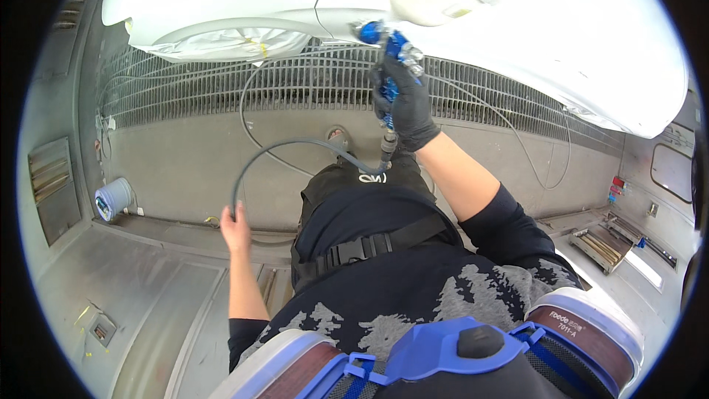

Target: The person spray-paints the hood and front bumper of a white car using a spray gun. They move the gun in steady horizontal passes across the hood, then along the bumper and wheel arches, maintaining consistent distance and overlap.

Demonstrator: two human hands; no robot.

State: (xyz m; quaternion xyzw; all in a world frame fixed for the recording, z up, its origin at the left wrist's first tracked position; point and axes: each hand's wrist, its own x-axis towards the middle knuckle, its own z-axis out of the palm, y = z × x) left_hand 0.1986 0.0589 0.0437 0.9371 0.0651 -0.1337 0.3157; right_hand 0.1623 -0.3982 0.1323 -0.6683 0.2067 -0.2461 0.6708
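My right hand (405, 100), in a black glove, is closed round the grip of a blue and silver spray gun (393, 44), held up near a white covered panel (561, 22). A dark hose (288, 146) runs from the gun's base down and round to my bare left hand (235, 223), whose fingers are closed on it. The gun's head is slightly blurred.
A floor grate (281, 85) runs below the white panel. Loose cables cross it and the floor (170, 162). A pale bucket (112, 198) stands at the left by the wall. Vents are set in both sides. A respirator (450, 351) hangs at my chest.
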